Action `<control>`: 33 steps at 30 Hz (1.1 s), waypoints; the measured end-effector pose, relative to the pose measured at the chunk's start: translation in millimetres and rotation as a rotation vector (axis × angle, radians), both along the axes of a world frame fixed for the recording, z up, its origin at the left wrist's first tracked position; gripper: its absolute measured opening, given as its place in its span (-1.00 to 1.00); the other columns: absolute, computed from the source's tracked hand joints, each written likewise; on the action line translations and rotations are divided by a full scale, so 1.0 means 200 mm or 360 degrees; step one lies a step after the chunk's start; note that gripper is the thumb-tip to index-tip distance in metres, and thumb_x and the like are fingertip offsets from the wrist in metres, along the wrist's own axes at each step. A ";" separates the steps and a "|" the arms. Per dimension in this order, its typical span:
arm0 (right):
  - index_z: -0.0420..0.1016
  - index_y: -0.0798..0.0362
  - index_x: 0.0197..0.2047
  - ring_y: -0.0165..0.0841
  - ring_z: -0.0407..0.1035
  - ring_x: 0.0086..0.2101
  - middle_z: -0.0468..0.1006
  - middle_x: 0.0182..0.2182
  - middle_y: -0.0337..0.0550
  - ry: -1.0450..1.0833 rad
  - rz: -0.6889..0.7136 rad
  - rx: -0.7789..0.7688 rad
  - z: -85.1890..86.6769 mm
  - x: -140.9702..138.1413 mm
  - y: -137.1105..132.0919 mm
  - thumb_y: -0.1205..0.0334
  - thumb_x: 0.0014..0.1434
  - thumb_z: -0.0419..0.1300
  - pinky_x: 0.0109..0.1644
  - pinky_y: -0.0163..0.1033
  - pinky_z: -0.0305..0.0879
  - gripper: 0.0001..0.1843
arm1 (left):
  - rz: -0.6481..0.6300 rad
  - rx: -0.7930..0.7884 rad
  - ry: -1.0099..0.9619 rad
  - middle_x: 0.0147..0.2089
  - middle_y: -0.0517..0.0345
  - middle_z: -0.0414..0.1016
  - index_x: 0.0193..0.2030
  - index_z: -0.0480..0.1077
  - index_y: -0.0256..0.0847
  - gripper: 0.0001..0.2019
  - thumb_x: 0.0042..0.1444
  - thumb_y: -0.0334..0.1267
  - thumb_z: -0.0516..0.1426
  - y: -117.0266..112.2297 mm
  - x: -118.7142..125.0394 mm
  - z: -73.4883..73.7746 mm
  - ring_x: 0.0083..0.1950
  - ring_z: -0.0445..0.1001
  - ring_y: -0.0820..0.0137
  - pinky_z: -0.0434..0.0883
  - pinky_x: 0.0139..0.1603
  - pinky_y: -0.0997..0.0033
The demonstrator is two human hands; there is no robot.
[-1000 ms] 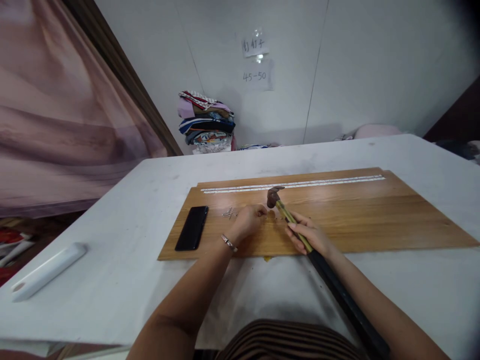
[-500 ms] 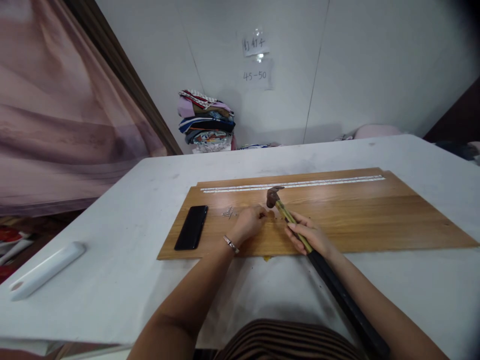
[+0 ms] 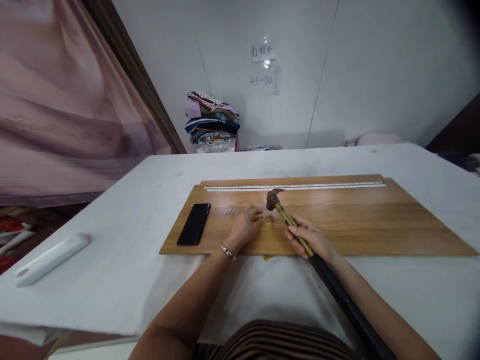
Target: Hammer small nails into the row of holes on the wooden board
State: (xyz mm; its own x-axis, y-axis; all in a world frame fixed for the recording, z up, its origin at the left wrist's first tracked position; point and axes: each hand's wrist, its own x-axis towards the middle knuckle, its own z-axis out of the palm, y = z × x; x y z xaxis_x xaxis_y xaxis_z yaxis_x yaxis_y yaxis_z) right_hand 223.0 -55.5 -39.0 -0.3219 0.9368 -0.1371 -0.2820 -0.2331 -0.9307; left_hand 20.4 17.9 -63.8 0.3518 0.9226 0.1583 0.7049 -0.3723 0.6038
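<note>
My right hand (image 3: 305, 235) is wrapped round the yellow part of the handle of a claw hammer (image 3: 330, 280). The hammer's rusty head is held over the wooden board (image 3: 375, 220), and its black grip runs back toward my body. To the left of the head, my left hand (image 3: 246, 224) is low over the board, its fingers slightly apart and nothing visible in them. Close beyond that hand lies a small pile of nails (image 3: 231, 211). Small dark marks show on the wood between the hands; they are too small to make out.
A black phone (image 3: 194, 224) lies on the board's left end. Two white measuring strips (image 3: 333, 186) run along its far side. On the white table (image 3: 123, 240) there is a long white plastic object (image 3: 52, 260). Folded clothes (image 3: 212, 122) are stacked by the wall.
My left hand's fingers have loosened from a closed pinch and drawn slightly left, away from the hammer head. My right hand keeps the hammer in nearly the same place. The camera view has shifted slightly.
</note>
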 end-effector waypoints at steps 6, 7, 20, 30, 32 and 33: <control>0.26 0.01 0.11 -0.61 0.11 -0.78 0.37 -0.54 -0.40 0.0044 0.0013 -0.0007 -0.01 -0.01 0.00 0.10 0.08 0.23 -0.81 -0.51 0.07 -0.47 | 0.0006 -0.0027 0.0020 -0.16 0.10 0.46 -0.14 0.52 -0.15 -0.78 0.14 -0.26 0.08 -0.01 0.04 -0.01 -0.12 0.42 0.37 0.34 -0.05 0.41; 0.26 0.01 0.11 -0.61 0.12 -0.78 0.37 -0.54 -0.40 0.0054 0.0017 -0.0003 -0.02 -0.01 0.00 0.11 0.08 0.23 -0.81 -0.51 0.07 -0.47 | 0.0009 -0.0044 0.0036 -0.16 0.10 0.46 -0.14 0.52 -0.15 -0.78 0.14 -0.26 0.08 -0.01 0.05 -0.01 -0.11 0.42 0.37 0.33 -0.05 0.40; 0.29 0.01 0.07 -0.62 0.10 -0.79 0.38 -0.55 -0.40 0.0083 0.0037 0.0003 -0.02 -0.02 0.00 0.11 0.08 0.23 -0.81 -0.51 0.06 -0.51 | 0.0241 0.0015 0.0187 -0.12 0.01 0.48 -0.26 0.49 -0.23 -0.81 0.13 -0.34 0.04 -0.04 0.16 -0.04 -0.05 0.41 0.31 0.31 0.01 0.36; 0.31 0.00 0.00 -0.63 0.09 -0.79 0.37 -0.54 -0.40 0.0087 0.0028 0.0029 -0.02 -0.01 -0.02 0.11 0.09 0.22 -0.80 -0.50 0.05 -0.60 | 0.0290 0.0194 -0.0007 -0.17 0.08 0.45 -0.23 0.43 -0.20 -0.85 0.17 -0.26 0.05 -0.17 0.06 -0.06 -0.14 0.42 0.38 0.33 -0.07 0.41; 0.31 0.00 -0.02 -0.63 0.10 -0.79 0.37 -0.53 -0.39 0.0062 0.0037 0.0033 -0.01 -0.01 -0.03 0.12 0.10 0.21 -0.80 -0.51 0.05 -0.62 | 0.0198 0.0199 0.0019 -0.26 0.15 0.45 -0.30 0.42 -0.17 -0.87 0.17 -0.27 0.05 -0.21 0.05 -0.06 -0.21 0.42 0.42 0.31 -0.16 0.47; 0.31 0.00 -0.02 -0.63 0.10 -0.79 0.37 -0.53 -0.39 0.0045 0.0042 0.0030 -0.01 -0.02 -0.03 0.12 0.11 0.21 -0.80 -0.51 0.05 -0.63 | 0.0190 0.0204 0.0048 -0.28 0.16 0.44 -0.33 0.41 -0.16 -0.87 0.17 -0.26 0.05 -0.23 0.04 -0.06 -0.23 0.42 0.43 0.30 -0.20 0.48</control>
